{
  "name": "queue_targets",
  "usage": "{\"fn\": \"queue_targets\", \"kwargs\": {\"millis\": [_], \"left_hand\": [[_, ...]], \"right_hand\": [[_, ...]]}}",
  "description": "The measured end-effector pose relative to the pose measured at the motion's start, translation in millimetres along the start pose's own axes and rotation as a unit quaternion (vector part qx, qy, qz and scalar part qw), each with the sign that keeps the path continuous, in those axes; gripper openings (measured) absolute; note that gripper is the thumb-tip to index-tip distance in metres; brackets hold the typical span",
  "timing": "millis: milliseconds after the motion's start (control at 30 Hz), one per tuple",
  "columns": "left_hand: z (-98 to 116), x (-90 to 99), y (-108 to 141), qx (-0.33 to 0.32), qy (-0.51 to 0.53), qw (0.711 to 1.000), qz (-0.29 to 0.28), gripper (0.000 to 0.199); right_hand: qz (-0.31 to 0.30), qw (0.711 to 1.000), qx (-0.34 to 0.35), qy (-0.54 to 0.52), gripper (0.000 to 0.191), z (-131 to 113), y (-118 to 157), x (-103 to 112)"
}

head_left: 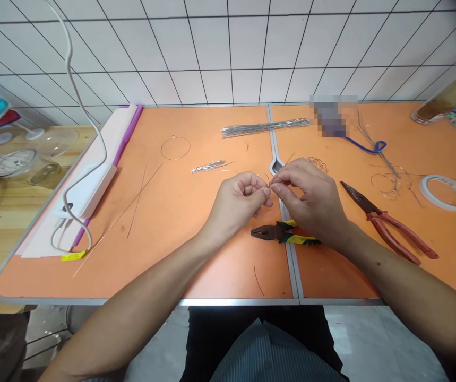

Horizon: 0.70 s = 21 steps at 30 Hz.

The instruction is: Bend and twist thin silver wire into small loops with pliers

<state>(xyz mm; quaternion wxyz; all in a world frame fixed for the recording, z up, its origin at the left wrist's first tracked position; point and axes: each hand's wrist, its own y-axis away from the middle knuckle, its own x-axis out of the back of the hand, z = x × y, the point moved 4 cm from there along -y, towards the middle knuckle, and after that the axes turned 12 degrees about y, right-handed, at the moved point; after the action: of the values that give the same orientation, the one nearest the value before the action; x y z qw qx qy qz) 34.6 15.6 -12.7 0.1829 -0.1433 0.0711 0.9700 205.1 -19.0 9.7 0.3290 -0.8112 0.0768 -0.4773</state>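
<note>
Both of my hands meet over the middle of the orange table, fingertips close together. My left hand is closed in a pinch on a thin wire. My right hand pinches the same wire from the other side, and a short end sticks up past its fingers. Most of the wire is hidden by the fingers. Below the hands lie combination pliers with yellow-and-black handles, partly covered by my right hand. Red-handled long-nose pliers rest to the right.
A bundle of silvery wires lies at the back, with a shorter bundle nearer. A wire ring and loose wires are on the left, beside a white-and-purple board with a cable. A tape roll lies right.
</note>
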Motion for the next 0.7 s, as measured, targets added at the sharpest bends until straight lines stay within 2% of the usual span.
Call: {"fn": "queue_targets", "kwargs": {"millis": [200,333,400,500,600,700], "left_hand": [[-2.1,-0.6,3.3,0.045,0.042,0.998,-0.007,0.014],[-2.7,0.9,2.3,0.051,0.06,0.997,-0.003,0.014],[-3.1,1.2,1.8,0.048,0.055,0.997,0.003,0.012],[-3.4,0.0,1.6,0.037,0.038,0.999,0.001,0.011],[-3.6,-1.8,2.0,0.022,0.011,1.0,-0.008,0.012],[-3.9,-3.2,2.4,0.014,-0.015,1.0,-0.013,0.011]], "right_hand": [[-0.011,1.0,0.003,-0.014,0.014,4.2,0.1,-1.7],[-0.005,1.0,-0.004,-0.027,0.011,3.5,-0.3,-1.8],[-0.012,0.998,-0.032,-0.045,0.009,5.3,-1.2,-2.3],[-0.033,0.99,-0.11,-0.082,0.009,11.5,-3.2,-3.5],[-0.059,0.97,-0.18,-0.15,0.014,16.6,-5.2,-5.0],[-0.079,0.95,-0.214,-0.211,0.013,17.4,-6.1,-6.4]]}}
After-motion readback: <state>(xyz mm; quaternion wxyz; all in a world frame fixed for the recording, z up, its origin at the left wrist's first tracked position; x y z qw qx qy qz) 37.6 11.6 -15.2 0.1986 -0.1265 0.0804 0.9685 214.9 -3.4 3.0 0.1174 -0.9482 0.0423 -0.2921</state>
